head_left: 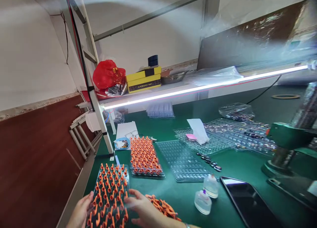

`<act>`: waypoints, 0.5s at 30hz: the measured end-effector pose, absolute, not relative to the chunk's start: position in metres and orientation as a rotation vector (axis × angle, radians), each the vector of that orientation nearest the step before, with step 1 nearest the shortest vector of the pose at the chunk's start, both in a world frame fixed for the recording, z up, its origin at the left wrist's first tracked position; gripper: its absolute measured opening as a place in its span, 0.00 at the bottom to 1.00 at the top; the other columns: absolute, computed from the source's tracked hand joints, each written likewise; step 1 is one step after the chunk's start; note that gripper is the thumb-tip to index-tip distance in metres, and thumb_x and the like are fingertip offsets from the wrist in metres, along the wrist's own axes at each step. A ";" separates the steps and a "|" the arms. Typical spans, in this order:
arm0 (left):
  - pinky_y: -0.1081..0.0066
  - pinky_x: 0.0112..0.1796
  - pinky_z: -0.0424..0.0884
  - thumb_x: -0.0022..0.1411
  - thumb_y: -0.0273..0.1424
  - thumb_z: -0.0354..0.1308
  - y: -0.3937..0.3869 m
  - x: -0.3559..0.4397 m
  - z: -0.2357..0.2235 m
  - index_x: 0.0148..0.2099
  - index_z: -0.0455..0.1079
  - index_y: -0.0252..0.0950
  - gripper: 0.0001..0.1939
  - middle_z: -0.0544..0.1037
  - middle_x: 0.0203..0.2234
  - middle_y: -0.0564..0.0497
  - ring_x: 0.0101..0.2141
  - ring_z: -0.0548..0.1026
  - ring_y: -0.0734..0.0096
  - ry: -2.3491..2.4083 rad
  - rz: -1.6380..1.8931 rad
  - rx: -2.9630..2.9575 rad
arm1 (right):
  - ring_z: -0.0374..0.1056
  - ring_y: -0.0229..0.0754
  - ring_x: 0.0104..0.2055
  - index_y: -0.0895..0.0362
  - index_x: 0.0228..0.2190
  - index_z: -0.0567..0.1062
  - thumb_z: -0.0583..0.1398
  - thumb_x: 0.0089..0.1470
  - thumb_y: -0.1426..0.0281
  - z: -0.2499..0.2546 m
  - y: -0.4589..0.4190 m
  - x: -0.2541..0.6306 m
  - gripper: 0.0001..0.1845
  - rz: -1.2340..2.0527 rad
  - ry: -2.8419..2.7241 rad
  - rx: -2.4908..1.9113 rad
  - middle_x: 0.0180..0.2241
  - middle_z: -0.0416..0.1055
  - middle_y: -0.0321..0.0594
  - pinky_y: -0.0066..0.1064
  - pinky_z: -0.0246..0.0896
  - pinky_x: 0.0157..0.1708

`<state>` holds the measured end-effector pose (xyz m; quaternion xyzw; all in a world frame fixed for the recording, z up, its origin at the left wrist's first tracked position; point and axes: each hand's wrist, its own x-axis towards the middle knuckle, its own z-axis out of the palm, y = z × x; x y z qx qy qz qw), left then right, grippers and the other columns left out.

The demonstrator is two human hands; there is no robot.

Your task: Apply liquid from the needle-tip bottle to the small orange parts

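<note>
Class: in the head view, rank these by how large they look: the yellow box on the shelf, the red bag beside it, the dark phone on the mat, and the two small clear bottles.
1. dark phone, though nearness enlarges it
2. yellow box and red bag, too alike to rank
3. two clear bottles, alike in size

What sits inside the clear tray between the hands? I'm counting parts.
The clear tray holds rows of small orange parts. The left hand and right hand cover its near end, hiding what lies there.

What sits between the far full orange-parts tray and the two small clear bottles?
Head view: an empty clear blister tray lies on the green mat between the full orange-parts tray and the two small bottles; otherwise bare mat.
</note>
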<state>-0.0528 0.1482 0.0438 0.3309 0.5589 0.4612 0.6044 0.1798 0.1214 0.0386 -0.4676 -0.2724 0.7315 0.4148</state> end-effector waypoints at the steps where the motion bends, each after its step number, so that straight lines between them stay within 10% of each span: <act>1: 0.63 0.40 0.78 0.53 0.33 0.72 0.156 -0.043 0.047 0.31 0.78 0.31 0.10 0.85 0.29 0.42 0.35 0.83 0.53 1.258 1.079 0.769 | 0.72 0.43 0.43 0.55 0.48 0.70 0.61 0.57 0.72 0.045 0.128 0.189 0.16 1.809 -0.697 -1.196 0.43 0.74 0.39 0.34 0.65 0.38; 8: 0.73 0.32 0.76 0.68 0.28 0.59 0.243 0.048 0.052 0.32 0.74 0.30 0.11 0.81 0.25 0.49 0.27 0.79 0.72 1.211 1.076 0.768 | 0.72 0.43 0.41 0.59 0.46 0.73 0.61 0.63 0.66 0.083 0.197 0.272 0.12 1.625 -0.776 -1.368 0.46 0.72 0.42 0.38 0.71 0.39; 15: 0.62 0.40 0.78 0.69 0.36 0.58 0.330 0.135 0.047 0.50 0.71 0.32 0.13 0.78 0.43 0.46 0.39 0.79 0.66 1.091 1.031 0.764 | 0.72 0.47 0.46 0.58 0.51 0.72 0.61 0.63 0.62 0.090 0.266 0.335 0.18 1.500 -0.708 -1.404 0.50 0.71 0.45 0.45 0.72 0.44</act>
